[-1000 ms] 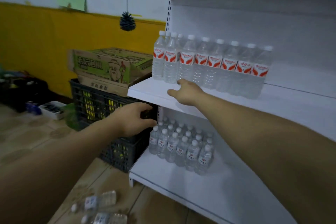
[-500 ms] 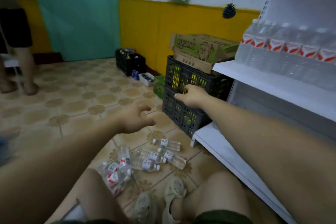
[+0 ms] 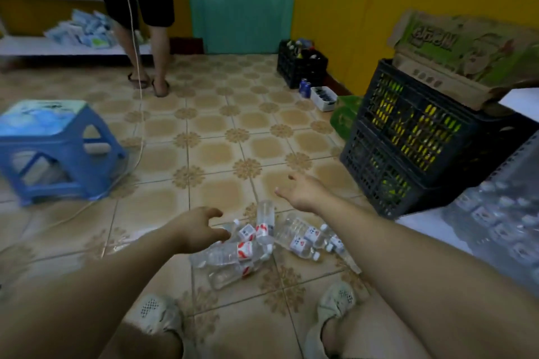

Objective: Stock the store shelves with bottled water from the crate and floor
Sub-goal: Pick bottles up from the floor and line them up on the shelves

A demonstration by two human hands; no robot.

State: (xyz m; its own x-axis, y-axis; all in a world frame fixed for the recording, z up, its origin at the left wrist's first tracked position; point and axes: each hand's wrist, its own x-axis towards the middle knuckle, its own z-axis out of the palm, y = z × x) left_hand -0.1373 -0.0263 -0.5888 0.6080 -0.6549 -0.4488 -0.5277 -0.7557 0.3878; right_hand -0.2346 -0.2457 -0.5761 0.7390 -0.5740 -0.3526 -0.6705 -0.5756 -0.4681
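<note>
Several clear water bottles with red-and-white labels (image 3: 250,245) lie scattered on the tiled floor between my feet. My left hand (image 3: 198,227) hovers just left of the pile, fingers loosely spread and holding nothing. My right hand (image 3: 303,192) is stretched out above the pile's far side, fingers straight, also holding nothing. At the right stand stacked dark plastic crates (image 3: 408,137) with yellow items inside. The white lower shelf (image 3: 431,227) at the far right carries several blurred standing water bottles (image 3: 495,216).
A green cardboard box (image 3: 466,49) tops the crates. A blue plastic stool (image 3: 55,148) stands at left with a cord beside it. A person in black shorts (image 3: 140,9) stands at the back. Another dark crate (image 3: 300,64) and a small white tray (image 3: 323,97) sit by the yellow wall.
My view swung from the shelves down to the floor. Both hands left the shelf and crate and came down over the scattered bottles.
</note>
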